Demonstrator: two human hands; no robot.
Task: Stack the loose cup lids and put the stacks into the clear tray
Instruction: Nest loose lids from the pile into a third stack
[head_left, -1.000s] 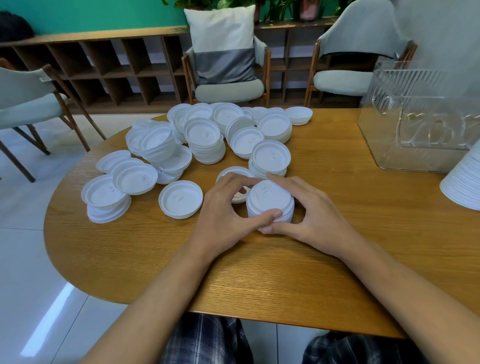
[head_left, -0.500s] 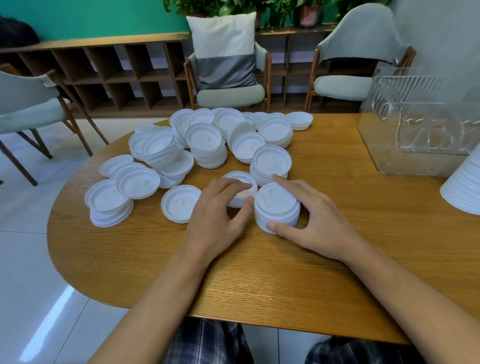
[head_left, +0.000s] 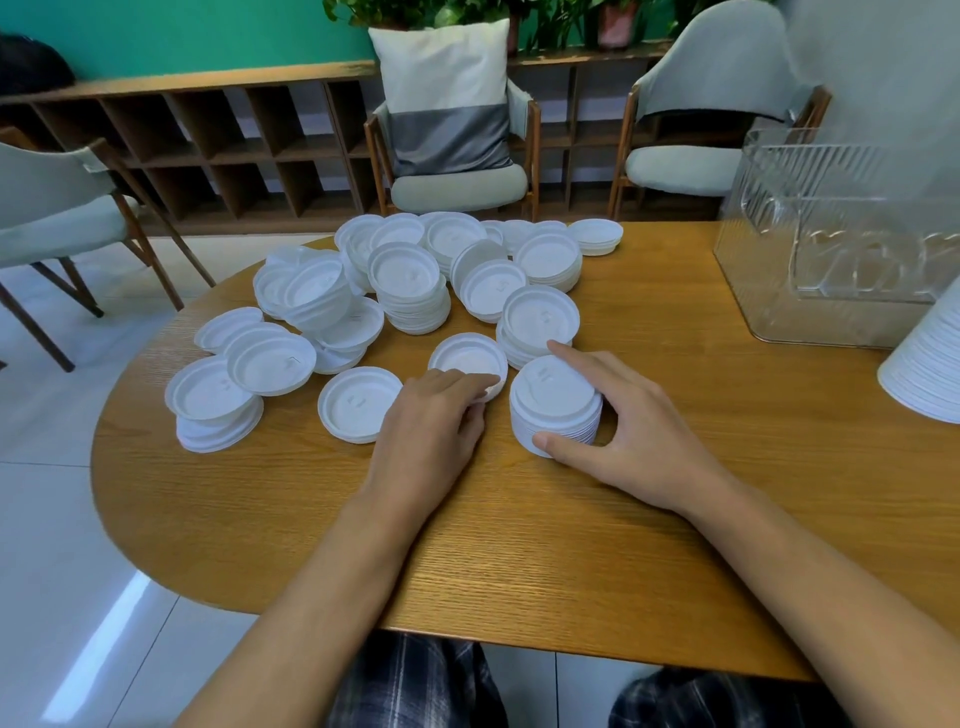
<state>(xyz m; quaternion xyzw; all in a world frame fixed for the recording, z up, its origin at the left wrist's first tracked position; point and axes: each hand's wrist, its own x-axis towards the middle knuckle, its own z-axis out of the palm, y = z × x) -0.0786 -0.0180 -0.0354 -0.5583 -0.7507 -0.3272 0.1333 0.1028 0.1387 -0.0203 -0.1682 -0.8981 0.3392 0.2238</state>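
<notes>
Right hand (head_left: 641, 434) grips the lid stack (head_left: 555, 397): thumb on the near wall at 6 o'clock, index finger over the far rim at 12, other fingers (head_left: 618, 395) wrapped round the 3 o'clock side. The stack stands upright on the surface (head_left: 571, 545), about mid-table and close to the near edge.

Left hand (head_left: 431, 434) lies palm down just left of that stack. Its fingertips are on the near rim of a single lid (head_left: 467, 358), which lies at 10 o'clock from the stack. That spot is blurred, so I cannot tell whether the fingers pinch the rim or only rest on it.

A short stack (head_left: 540, 319) stands at 12 o'clock, touching or almost touching the right index tip. A flat lid (head_left: 358, 402) lies at 9 o'clock, just beside the left hand. The loose lids (head_left: 410, 280) are spread from 9 to 12 o'clock, some nested in low stacks and some tilted on each other.

The clear tray (head_left: 831, 291) stands at 2 o'clock, well apart from both hands, at the right end of the surface. A white stack (head_left: 924, 374) sits at the frame's right edge, at 3 o'clock, just in front of the tray.

A chair with a cushion (head_left: 447, 98) stands beyond the far edge at 12 o'clock.
</notes>
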